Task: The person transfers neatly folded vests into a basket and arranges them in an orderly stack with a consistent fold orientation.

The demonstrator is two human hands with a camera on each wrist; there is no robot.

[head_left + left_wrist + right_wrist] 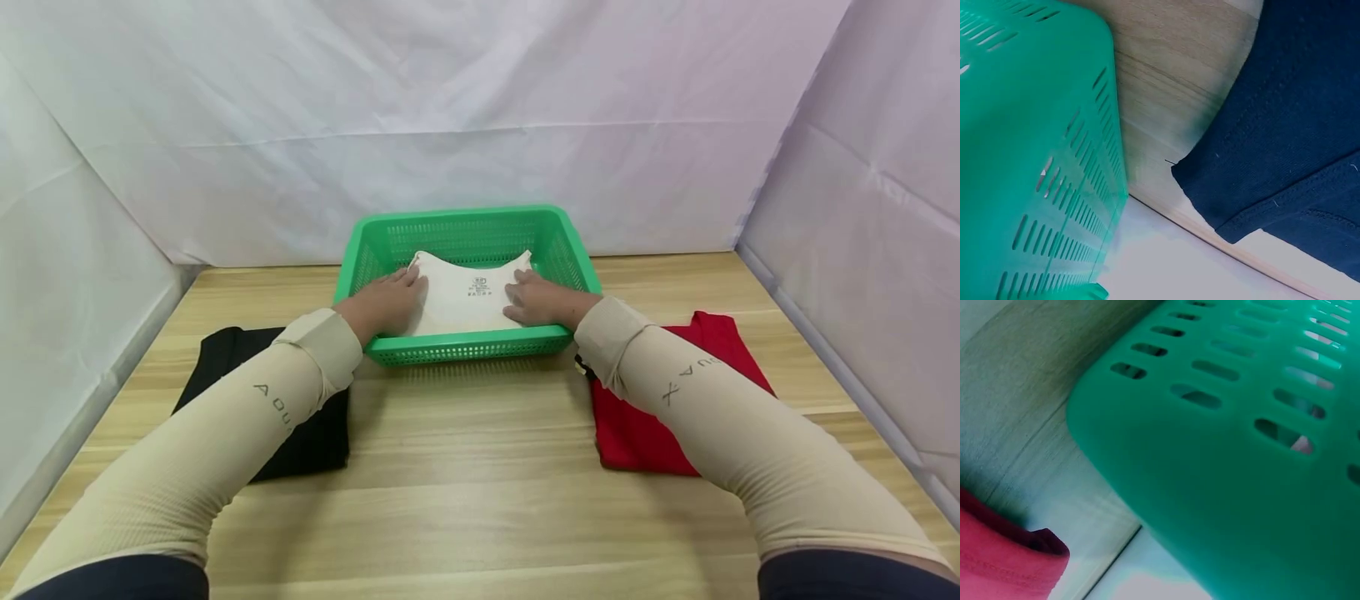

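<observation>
A folded white garment (465,300) with a curved neckline and small dark print lies inside a green plastic basket (468,344). My left hand (390,302) reaches over the basket's front left corner, its fingers extended on the garment's left edge. From the other side, my right hand (542,300) rests on the garment's right edge with fingers and thumb spread. In the left wrist view the slotted basket wall (1054,150) fills the left side, and the hand is hidden. The right wrist view likewise shows mostly basket wall (1166,462).
A folded black garment (315,437) lies on the wooden table (472,483) left of the basket, partly under my left forearm. To the right, a folded red garment (637,433) is partly covered by my right forearm. White cloth walls (450,167) stand behind and at both sides.
</observation>
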